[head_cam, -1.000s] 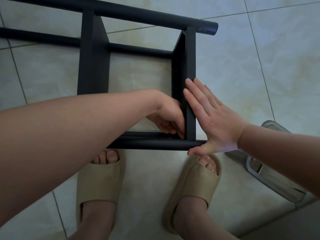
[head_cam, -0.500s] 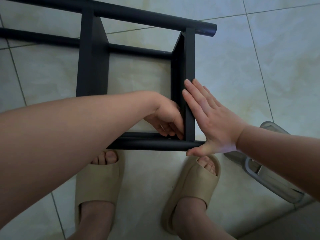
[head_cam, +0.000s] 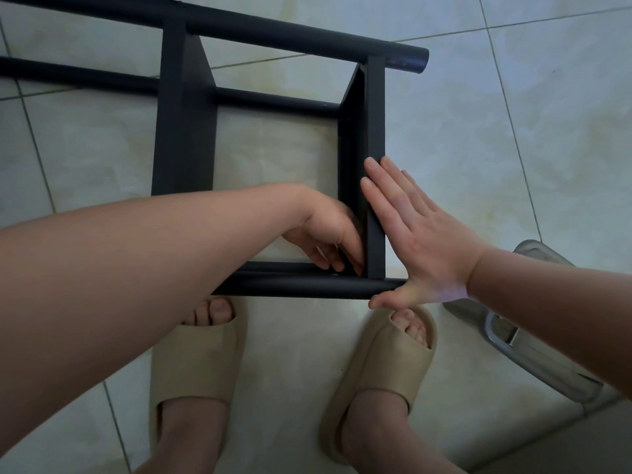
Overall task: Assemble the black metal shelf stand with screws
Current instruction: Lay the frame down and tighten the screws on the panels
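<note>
The black metal shelf stand [head_cam: 184, 131] lies on its side on the tiled floor, with round tubes and flat cross panels. My left hand [head_cam: 328, 234] reaches inside the frame to the inner corner where the right panel [head_cam: 374, 114] meets the near tube [head_cam: 290, 287]. Its fingers are curled round a small pale metal piece that is mostly hidden. My right hand [head_cam: 420, 234] lies flat with straight fingers against the outer face of that panel. Its thumb sits under the end of the near tube.
My feet in beige slippers [head_cam: 195, 364] stand just in front of the near tube. A grey metal-rimmed object [head_cam: 533, 364] lies on the floor at the right, partly under my right forearm. The far tube [head_cam: 290, 32] runs across the top.
My left hand's fingers have shifted slightly at the inner corner. My right hand stays flat on the panel, and the stand has not moved.
</note>
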`<state>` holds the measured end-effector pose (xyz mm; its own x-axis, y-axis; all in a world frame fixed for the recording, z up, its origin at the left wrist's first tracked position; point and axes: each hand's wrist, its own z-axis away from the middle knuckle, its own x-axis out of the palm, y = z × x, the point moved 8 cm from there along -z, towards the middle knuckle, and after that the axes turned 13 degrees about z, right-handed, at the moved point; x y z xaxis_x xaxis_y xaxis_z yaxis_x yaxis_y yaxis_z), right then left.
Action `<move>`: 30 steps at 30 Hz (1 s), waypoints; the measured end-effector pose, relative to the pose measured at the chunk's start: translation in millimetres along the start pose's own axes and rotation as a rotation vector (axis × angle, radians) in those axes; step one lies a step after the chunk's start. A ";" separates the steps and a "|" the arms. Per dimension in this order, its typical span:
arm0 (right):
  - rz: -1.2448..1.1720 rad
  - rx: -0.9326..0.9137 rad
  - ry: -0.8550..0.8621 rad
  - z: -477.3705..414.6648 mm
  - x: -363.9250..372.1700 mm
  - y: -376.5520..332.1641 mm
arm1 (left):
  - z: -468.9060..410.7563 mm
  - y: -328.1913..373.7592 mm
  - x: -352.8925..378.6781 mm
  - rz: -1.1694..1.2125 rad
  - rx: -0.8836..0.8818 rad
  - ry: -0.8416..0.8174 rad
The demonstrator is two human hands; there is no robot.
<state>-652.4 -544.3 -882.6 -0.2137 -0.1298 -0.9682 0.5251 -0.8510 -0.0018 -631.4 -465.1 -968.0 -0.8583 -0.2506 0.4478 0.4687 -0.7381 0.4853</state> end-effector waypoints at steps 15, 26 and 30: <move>0.007 -0.001 0.002 -0.2 0.1 -0.5 | 2.9 -4.2 -1.2 0.065 -0.001 0.004; 0.001 0.004 0.007 0.0 0.6 0.1 | 2.6 4.5 -0.8 0.050 0.017 0.014; 0.008 0.004 0.005 0.3 0.6 0.7 | 5.1 -3.2 1.7 0.061 -0.058 -0.022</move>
<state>-652.4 -545.1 -883.1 -0.2057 -0.1340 -0.9694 0.5237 -0.8519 0.0066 -633.3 -460.0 -965.0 -0.8236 -0.2827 0.4916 0.5063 -0.7571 0.4129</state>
